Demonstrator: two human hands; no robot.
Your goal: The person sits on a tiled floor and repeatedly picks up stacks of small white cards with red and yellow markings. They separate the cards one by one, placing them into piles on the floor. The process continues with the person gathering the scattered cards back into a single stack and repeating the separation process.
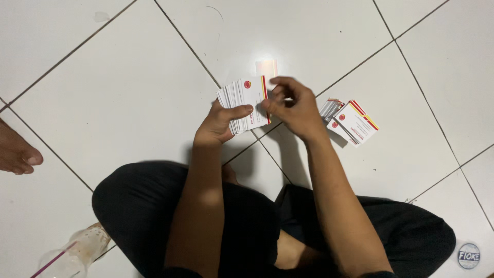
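A person sits cross-legged on a white tiled floor [128,87], seen from above, with both forearms reaching forward over the knees. The left hand [218,123] is closed around a fanned stack of cards [246,103], thumb lying across the white face of the top card and the fingers hidden underneath. The stack sits just above that hand, its upper edges splayed out like pages. The right hand [290,105] touches the stack's right edge, where a red and yellow stripe runs; its fingers are curled in and pinch the top card at that edge. How many cards the stack holds cannot be told, and the small print on them is too fine to make out.

Just to the right of the right hand, a loose pile of cards [352,122] of the same kind lies on the floor, partly hidden behind the wrist.

At the left edge a bare foot [18,152] of another person is cut off. Near the bottom left corner a clear plastic cup [77,252] with a straw stands beside the knee; what it holds is unclear.
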